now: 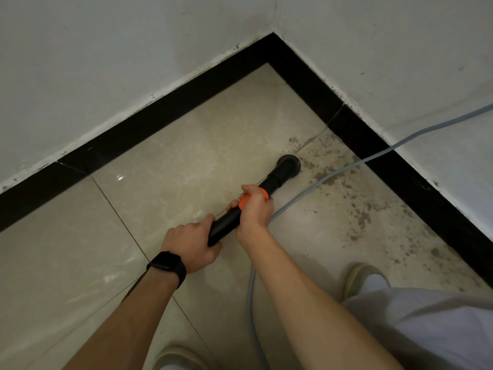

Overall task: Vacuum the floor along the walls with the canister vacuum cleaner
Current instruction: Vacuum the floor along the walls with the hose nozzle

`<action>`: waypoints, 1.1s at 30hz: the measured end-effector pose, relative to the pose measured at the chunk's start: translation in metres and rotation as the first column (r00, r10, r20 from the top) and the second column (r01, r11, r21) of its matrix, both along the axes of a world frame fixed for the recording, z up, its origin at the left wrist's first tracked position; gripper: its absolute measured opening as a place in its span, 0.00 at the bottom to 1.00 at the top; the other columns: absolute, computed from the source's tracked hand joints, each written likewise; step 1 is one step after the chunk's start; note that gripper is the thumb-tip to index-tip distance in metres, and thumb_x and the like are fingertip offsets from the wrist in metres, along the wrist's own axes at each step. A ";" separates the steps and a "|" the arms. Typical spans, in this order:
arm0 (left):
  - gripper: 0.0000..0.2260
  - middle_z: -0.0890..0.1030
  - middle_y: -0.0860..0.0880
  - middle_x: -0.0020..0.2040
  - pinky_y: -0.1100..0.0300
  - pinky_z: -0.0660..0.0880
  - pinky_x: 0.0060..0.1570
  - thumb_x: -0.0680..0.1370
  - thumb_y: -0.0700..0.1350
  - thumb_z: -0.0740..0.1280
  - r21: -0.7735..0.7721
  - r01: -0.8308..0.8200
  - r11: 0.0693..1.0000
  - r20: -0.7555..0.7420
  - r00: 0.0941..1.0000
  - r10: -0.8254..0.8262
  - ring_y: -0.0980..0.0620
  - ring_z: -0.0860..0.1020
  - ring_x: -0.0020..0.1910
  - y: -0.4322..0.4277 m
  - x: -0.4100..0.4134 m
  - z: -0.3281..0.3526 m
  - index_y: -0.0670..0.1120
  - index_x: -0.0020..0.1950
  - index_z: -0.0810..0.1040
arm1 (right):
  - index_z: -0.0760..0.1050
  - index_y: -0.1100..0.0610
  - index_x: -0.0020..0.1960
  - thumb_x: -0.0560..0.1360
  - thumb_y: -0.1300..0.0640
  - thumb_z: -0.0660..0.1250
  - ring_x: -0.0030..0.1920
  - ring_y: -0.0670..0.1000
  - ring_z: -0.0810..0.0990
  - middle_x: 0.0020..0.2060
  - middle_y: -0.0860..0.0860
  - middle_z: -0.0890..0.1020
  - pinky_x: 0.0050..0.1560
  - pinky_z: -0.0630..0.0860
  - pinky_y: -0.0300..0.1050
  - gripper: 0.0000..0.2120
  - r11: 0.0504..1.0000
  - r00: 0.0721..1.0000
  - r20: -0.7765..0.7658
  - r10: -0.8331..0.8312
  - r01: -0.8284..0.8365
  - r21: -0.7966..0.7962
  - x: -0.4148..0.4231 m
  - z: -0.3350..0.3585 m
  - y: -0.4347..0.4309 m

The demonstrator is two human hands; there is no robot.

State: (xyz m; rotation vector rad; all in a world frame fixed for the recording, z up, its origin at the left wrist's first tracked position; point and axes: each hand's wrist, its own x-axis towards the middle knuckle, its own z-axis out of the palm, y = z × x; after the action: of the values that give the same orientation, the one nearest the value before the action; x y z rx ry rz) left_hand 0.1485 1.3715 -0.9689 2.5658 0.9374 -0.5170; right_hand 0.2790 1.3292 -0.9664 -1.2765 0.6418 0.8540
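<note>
A black vacuum wand (226, 222) with an orange collar (244, 201) slants from my hands down to the floor. Its round black nozzle (289, 162) sits on the beige tiles near the room corner, at the edge of a patch of dark dirt specks (354, 209). My left hand (192, 244), with a black watch on its wrist, grips the wand's near end. My right hand (254, 206) grips the wand at the orange collar, farther along. The canister itself is out of view.
White walls meet in a corner, edged by a black skirting (170, 108). A grey-blue cable (333, 172) runs from the right wall across the floor and down between my feet. My shoes (360, 276) stand at the bottom.
</note>
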 end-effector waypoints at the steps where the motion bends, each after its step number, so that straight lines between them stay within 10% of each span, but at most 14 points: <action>1: 0.14 0.73 0.55 0.36 0.58 0.69 0.35 0.75 0.57 0.63 0.008 -0.016 1.000 0.001 1.000 0.016 0.49 0.73 0.33 0.000 0.000 0.000 0.52 0.56 0.65 | 0.72 0.59 0.54 0.72 0.66 0.69 0.23 0.51 0.71 0.27 0.51 0.72 0.27 0.73 0.44 0.12 1.000 1.000 -0.003 0.017 -0.017 0.010 0.001 0.000 0.002; 33: 0.08 0.77 0.54 0.35 0.61 0.66 0.29 0.73 0.52 0.68 -0.214 -0.200 0.956 0.089 0.971 0.223 0.54 0.75 0.33 0.026 0.085 -0.007 0.55 0.48 0.71 | 0.65 0.56 0.61 0.81 0.57 0.67 0.28 0.50 0.77 0.39 0.53 0.77 0.38 0.84 0.50 0.14 0.963 0.970 0.157 0.188 -0.151 -0.225 0.081 -0.001 0.040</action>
State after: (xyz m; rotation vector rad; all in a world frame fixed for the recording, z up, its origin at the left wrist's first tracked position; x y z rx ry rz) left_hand 0.2334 1.3974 -0.9758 2.2541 1.0461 -0.3823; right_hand 0.3598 1.3691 -0.9670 -1.5995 0.4948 0.8163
